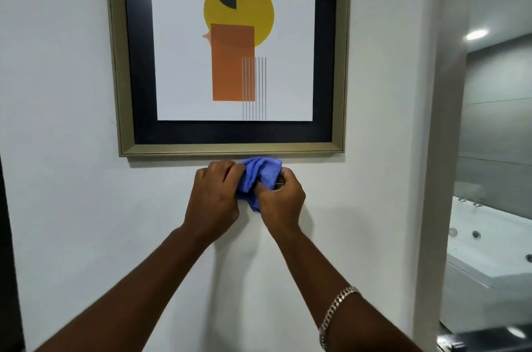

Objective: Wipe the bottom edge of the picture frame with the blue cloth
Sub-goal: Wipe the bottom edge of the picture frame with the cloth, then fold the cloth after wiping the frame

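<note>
Two hands are up by the wall (57, 92), and both hold one blue cloth (260, 176) between them. The left hand (214, 202) is closed on the left side of the cloth, with its fingers curled over the folds. The right hand (280, 202) is closed on the right side, and its thumb presses into the cloth from the front. The cloth is all bunched up — not flat. Its top sits right under the bottom edge of the picture frame (230, 149), a bit right of the middle of that edge. From here you cannot tell if the cloth touches the frame or is just below it.

The frame hangs on the white wall. It is a dull gold colour with a black border inside. The picture (234, 40) in it has a yellow circle, a dark half circle, an orange block and some thin grey lines on white paper. The frame's bottom left corner is well apart from the hands.

On the right arm there is a silver chain bracelet (336, 311), down near the wrist. Farther right, past the corner of the wall, there is a white bathtub (489, 248) — it has small round jets in its side.
</note>
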The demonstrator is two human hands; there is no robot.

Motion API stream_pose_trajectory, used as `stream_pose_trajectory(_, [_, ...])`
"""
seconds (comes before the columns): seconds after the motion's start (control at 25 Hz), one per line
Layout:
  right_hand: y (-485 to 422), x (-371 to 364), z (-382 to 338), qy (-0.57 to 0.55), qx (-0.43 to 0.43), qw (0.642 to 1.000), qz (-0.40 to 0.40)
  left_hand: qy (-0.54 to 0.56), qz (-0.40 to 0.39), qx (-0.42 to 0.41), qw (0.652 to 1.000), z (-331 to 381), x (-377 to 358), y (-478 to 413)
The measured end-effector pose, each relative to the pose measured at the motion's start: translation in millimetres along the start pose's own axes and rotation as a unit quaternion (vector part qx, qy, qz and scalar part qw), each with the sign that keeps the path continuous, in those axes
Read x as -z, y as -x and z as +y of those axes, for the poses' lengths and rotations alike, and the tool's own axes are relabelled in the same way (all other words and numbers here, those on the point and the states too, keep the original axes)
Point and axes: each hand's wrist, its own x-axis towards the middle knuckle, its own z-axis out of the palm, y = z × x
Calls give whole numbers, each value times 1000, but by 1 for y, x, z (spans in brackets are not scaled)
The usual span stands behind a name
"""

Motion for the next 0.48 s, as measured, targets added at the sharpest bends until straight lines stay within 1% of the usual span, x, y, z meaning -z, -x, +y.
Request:
stream_pose_trajectory(0.04, [3, 13, 10, -7, -19, 1000, -21, 74, 4, 40, 996, 11, -7, 12])
stream_pose_trajectory(0.08, [5, 26, 20, -13, -35, 998, -46, 165, 13, 98, 981, 22, -14, 23])
stream_pose_trajectory(0.12, [9, 41, 31, -14, -52, 996, -70, 248, 19, 164, 954, 35, -21, 34])
stream_pose_trajectory(0.16, [14, 57, 45, -14, -71, 993, -89, 321, 14, 232, 918, 49, -32, 45])
stream_pose_trajectory(0.24, [26, 90, 76, 3, -110, 988, -106, 419, -23, 353, 837, 79, -57, 66])
stream_pose_trajectory(0.32, [45, 130, 111, 20, -152, 984, -96, 450, -62, 437, 777, 111, -84, 92])
stream_pose_trajectory(0.4, [71, 174, 159, 48, -224, 969, -89, 468, -134, 524, 699, 144, -125, 130])
stream_pose_trajectory(0.44, [95, 207, 200, 70, -275, 955, -83, 468, -186, 563, 655, 173, -158, 169])
stream_pose_trajectory(0.48, [107, 227, 221, 78, -298, 948, -79, 464, -201, 594, 626, 187, -174, 190])
